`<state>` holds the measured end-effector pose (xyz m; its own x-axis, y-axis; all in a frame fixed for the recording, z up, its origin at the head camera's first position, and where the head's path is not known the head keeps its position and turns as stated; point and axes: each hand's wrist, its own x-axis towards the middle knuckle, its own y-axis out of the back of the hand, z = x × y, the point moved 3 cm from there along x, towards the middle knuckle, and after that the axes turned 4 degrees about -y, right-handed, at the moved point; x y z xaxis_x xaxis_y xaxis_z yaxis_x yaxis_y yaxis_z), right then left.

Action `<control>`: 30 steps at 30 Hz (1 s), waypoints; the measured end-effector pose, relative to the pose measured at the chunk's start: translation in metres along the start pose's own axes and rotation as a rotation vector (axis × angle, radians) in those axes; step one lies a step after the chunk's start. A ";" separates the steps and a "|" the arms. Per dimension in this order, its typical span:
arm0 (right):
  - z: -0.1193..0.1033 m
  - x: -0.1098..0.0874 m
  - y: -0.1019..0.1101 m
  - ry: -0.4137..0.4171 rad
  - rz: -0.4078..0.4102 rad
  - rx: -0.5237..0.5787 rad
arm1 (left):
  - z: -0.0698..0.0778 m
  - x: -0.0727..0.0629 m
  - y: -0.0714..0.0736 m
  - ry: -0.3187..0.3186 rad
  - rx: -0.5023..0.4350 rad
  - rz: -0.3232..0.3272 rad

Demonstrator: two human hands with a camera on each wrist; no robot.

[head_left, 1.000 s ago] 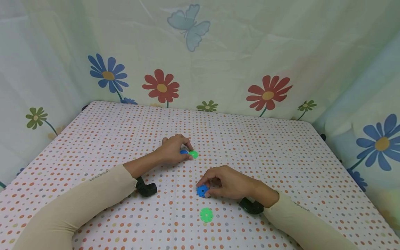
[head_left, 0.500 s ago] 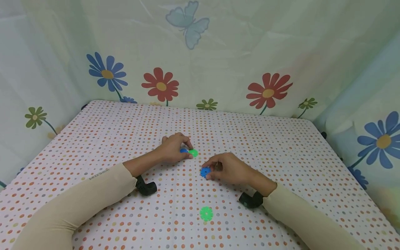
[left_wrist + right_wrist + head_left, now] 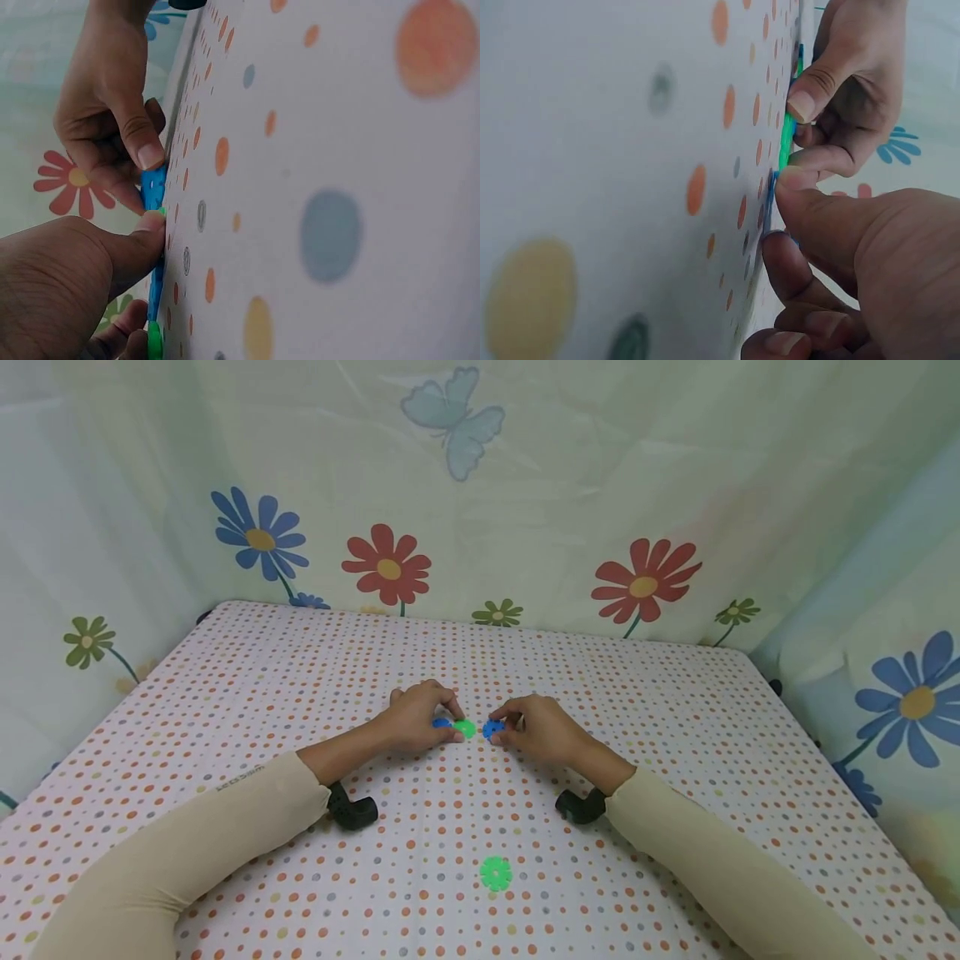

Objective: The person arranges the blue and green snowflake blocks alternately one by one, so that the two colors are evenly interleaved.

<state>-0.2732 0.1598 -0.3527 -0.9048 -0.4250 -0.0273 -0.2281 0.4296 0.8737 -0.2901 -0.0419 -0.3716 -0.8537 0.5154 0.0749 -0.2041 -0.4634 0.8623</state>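
A blue disc [image 3: 492, 728] is pinched by the right hand [image 3: 542, 732] just right of the green disc [image 3: 465, 727], which is gripped, with a second blue disc [image 3: 441, 723], by the left hand [image 3: 417, 717].

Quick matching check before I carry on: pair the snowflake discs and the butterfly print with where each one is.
Things:
1. blue disc
2. loose green disc
3. joined blue and green discs
4. butterfly print

Places:
A. on the backdrop above the table
B. pinched by the right hand
C. alone on the dotted cloth, nearest the camera
D. under the left hand fingertips

Pairs: 1-B, 2-C, 3-D, 4-A
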 end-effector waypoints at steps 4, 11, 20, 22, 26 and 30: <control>0.000 0.007 -0.001 -0.034 0.001 -0.023 | 0.000 0.000 0.000 0.003 -0.006 0.001; -0.001 0.014 -0.004 -0.023 -0.037 0.014 | 0.000 0.000 -0.001 0.010 -0.010 -0.005; 0.001 0.017 -0.005 0.009 -0.051 0.009 | 0.002 0.001 0.001 0.015 -0.012 -0.007; 0.001 0.018 -0.005 0.012 -0.051 0.007 | 0.002 0.001 0.001 0.016 -0.010 -0.006; 0.000 0.017 -0.004 0.008 -0.040 0.003 | 0.001 0.001 0.001 0.019 -0.009 -0.006; 0.002 0.016 -0.005 -0.024 -0.024 -0.003 | 0.001 0.001 0.000 0.026 -0.011 -0.010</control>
<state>-0.2875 0.1526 -0.3581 -0.9075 -0.4158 -0.0596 -0.2485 0.4170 0.8743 -0.2911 -0.0409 -0.3712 -0.8636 0.5014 0.0528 -0.2183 -0.4662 0.8574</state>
